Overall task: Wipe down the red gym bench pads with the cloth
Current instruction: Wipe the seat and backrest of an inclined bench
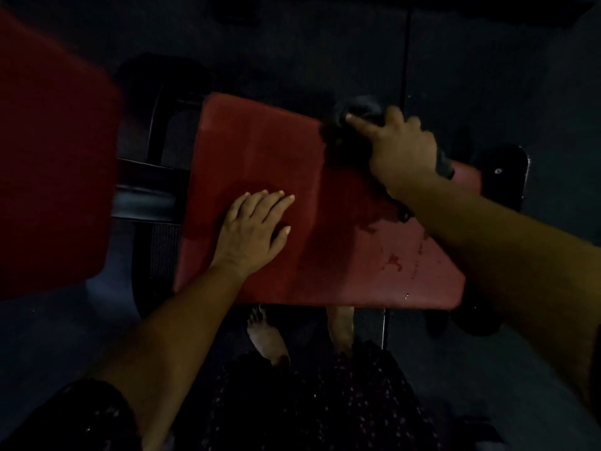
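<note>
Dim gym; red bench pads (292,203), dark floor (487,76)

The pad (260,151) before me is red, dull at the middle and paler at the near right corner, with darker red blotches (393,260) there. The second pad (48,157) on my left is deeper red. My cloth (344,148) is near black, the frame (146,190) black, the floor (325,43) dark grey-blue. My clothing (325,405) is black with small reddish dots.

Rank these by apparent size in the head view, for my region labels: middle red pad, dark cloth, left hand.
1. middle red pad
2-3. dark cloth and left hand look alike; the right hand covers part of the cloth, so unranked.
</note>
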The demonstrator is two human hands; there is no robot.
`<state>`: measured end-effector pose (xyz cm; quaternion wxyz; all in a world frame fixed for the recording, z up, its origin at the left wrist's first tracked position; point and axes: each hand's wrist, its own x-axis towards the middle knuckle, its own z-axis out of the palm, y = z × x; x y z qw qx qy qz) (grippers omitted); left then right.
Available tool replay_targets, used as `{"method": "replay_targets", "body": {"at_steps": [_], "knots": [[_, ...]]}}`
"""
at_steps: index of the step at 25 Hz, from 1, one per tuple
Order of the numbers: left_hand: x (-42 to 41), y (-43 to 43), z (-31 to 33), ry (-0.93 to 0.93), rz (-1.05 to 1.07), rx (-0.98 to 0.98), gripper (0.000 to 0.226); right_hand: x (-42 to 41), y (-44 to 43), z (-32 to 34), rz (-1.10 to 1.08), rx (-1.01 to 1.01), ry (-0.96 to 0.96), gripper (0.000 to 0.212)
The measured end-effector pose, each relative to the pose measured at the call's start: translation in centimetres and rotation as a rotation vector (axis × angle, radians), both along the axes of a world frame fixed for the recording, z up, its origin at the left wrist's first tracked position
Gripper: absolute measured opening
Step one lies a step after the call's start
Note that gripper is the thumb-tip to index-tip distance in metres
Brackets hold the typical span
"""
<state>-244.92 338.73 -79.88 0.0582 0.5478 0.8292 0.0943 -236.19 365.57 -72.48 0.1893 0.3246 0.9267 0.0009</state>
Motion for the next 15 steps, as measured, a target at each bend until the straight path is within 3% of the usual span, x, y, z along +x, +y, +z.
{"method": "replay_targets", "body": {"at_steps": [2,4,10,15], "knots": [[0.1,1.0,0.2,0.011,-0.049,0.018,0.052,-0.2,1.0,0.0,-0.245,-0.122,-0.030,0.067],[0.7,2.5,0.3,0.012,-0.069,0.033,0.053,0.8,-0.2,0.5,-0.320,-0.193,-0.068,0.073],[2.1,7.2,0.1,0.021,0.002,0.063,0.053,9.9,-13.1,1.3,-0.203,-0.274,-0.111,0.079],[2.9,9.5,-0.1,0.035,-0.092,0.032,0.056,18.0,-19.9,0.9,-0.170,-0.349,-0.262,0.114]]}}
